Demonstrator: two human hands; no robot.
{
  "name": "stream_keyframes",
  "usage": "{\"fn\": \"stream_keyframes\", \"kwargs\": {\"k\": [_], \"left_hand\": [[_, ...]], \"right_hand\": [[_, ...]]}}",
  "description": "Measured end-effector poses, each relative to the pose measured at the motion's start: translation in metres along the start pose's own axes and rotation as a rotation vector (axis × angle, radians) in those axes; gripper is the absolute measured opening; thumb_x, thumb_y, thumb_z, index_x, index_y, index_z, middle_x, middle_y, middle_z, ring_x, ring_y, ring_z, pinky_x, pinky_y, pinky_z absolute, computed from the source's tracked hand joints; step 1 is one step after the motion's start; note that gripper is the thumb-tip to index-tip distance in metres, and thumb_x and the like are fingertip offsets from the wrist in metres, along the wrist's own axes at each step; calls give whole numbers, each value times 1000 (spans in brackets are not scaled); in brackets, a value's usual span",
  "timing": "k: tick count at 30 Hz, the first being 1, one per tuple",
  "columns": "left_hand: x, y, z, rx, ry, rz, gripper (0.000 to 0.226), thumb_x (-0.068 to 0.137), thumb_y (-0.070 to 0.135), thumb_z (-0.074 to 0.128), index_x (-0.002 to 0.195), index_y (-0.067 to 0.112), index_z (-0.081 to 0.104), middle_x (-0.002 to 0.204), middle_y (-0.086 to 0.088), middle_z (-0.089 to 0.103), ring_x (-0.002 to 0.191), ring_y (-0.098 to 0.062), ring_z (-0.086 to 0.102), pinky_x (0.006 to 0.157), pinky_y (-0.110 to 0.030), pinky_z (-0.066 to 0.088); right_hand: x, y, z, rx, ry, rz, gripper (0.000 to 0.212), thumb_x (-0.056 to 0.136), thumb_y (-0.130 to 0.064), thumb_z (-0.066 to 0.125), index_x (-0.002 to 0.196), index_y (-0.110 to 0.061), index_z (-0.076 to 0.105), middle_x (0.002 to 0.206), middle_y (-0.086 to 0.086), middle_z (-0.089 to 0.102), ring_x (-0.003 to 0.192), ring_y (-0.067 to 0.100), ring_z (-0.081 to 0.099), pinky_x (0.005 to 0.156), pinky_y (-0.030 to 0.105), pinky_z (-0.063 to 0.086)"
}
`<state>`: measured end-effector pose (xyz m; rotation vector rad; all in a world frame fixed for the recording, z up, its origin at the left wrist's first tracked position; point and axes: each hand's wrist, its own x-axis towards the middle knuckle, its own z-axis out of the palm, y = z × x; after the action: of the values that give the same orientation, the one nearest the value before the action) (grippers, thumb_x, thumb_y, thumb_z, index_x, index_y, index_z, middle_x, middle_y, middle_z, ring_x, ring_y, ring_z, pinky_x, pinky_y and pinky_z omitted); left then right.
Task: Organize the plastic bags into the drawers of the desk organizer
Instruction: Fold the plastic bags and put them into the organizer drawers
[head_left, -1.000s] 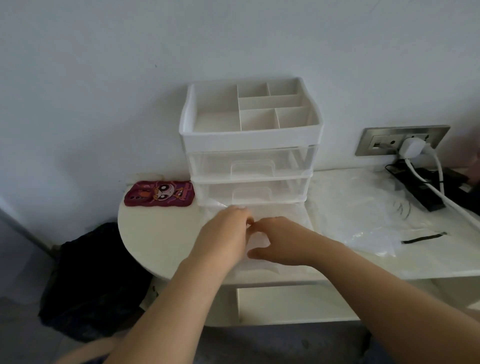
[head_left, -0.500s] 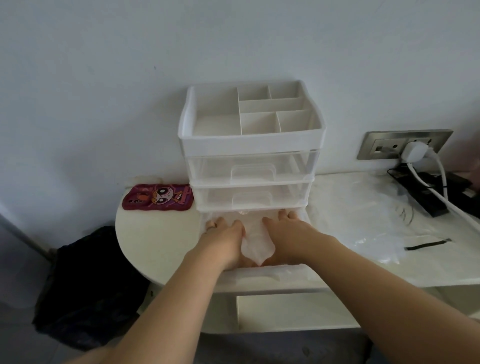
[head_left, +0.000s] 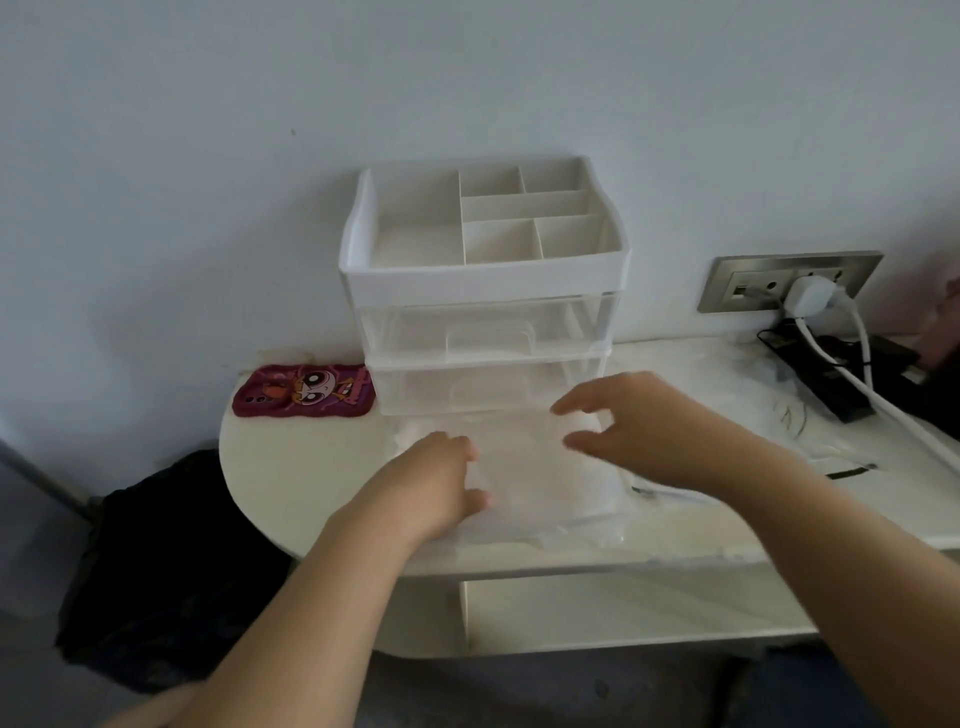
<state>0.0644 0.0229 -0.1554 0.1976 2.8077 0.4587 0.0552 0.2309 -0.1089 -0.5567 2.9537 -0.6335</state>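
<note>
Left grip (head_left: 431, 488) on plastic bags (head_left: 540, 478), hold unclear | right grip (head_left: 649, 431) spread, blurred

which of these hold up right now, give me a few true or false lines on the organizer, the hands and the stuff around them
1. The bottom drawer of the desk organizer is pulled out. True.
2. The top tray holds pens. False: its compartments look empty.
3. The phone lies right of the organizer. False: it lies to its left.
4. A white plug sits in the wall socket. True.
5. Both hands are in the top tray. False: the left hand rests on the plastic bags in the drawer, and the right hand hovers over them.
</note>
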Motion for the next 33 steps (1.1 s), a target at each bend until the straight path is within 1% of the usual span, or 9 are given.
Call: {"fn": "stream_keyframes", "kwargs": {"k": [3, 6, 8, 11, 16, 19, 24, 29, 33], "left_hand": [[-11, 3, -1, -51, 104, 70, 42, 93, 35, 55, 133, 29, 46, 141, 8, 42, 125, -12, 45, 100, -28, 35], [-14, 8, 0, -82, 167, 116, 33, 94, 33, 53, 127, 33, 51, 134, 12, 47, 115, -8, 50, 95, -28, 41], [-13, 9, 2, -92, 204, 130, 31, 94, 33, 52, 125, 34, 53, 131, 15, 49, 114, -5, 51, 92, -28, 42], [-12, 16, 7, -104, 244, 149, 30, 94, 33, 51, 124, 36, 53, 129, 17, 51, 114, -4, 51, 90, -26, 42], [-12, 25, 11, -129, 256, 167, 26, 94, 29, 51, 119, 36, 56, 123, 19, 54, 110, 1, 51, 91, -28, 44], [-12, 24, 13, -140, 243, 159, 26, 94, 27, 52, 118, 35, 58, 121, 20, 55, 107, 2, 51, 91, -27, 44], [-8, 23, 14, -157, 246, 156, 26, 94, 26, 53, 118, 33, 58, 123, 19, 55, 108, 1, 52, 92, -29, 45], [-5, 30, 15, -170, 250, 174, 24, 94, 29, 52, 117, 35, 58, 122, 22, 55, 107, 2, 52, 91, -30, 45], [-6, 33, 12, -166, 267, 180, 24, 93, 29, 52, 116, 34, 58, 121, 21, 55, 107, 1, 53, 92, -32, 45]], "right_hand": [[-23, 26, -20, 4, 88, 122, 9, 86, -22, 62, 83, -27, 70, 80, -16, 67, 75, 1, 62, 63, 6, 42], [-39, 57, -22, -113, -82, 302, 16, 86, -18, 58, 78, -18, 73, 72, -9, 69, 72, 7, 65, 70, 24, 54], [-44, 75, -11, -275, -233, 363, 24, 92, -18, 50, 97, -10, 72, 98, 0, 71, 92, 15, 64, 87, 31, 51], [-48, 94, 4, -350, -225, 406, 39, 100, -22, 36, 137, -13, 44, 145, 4, 41, 133, 21, 39, 110, 32, 31], [-30, 104, 26, -302, -147, 319, 53, 100, -18, 32, 150, -13, 15, 159, 3, 12, 145, 19, 12, 116, 38, 20], [-23, 111, 35, -265, -178, 372, 47, 98, -21, 40, 143, -8, 35, 148, 13, 34, 134, 29, 34, 107, 42, 34], [-29, 117, 28, -222, -4, 323, 28, 89, -27, 58, 116, -23, 64, 114, 1, 56, 107, 22, 54, 83, 30, 44], [-34, 115, 27, -351, 48, 310, 26, 93, -17, 46, 97, -20, 71, 100, 2, 65, 93, 23, 60, 76, 34, 52], [-44, 107, 23, -318, 130, 302, 31, 96, -29, 42, 94, -17, 70, 96, 0, 66, 90, 21, 59, 69, 30, 47]]}}
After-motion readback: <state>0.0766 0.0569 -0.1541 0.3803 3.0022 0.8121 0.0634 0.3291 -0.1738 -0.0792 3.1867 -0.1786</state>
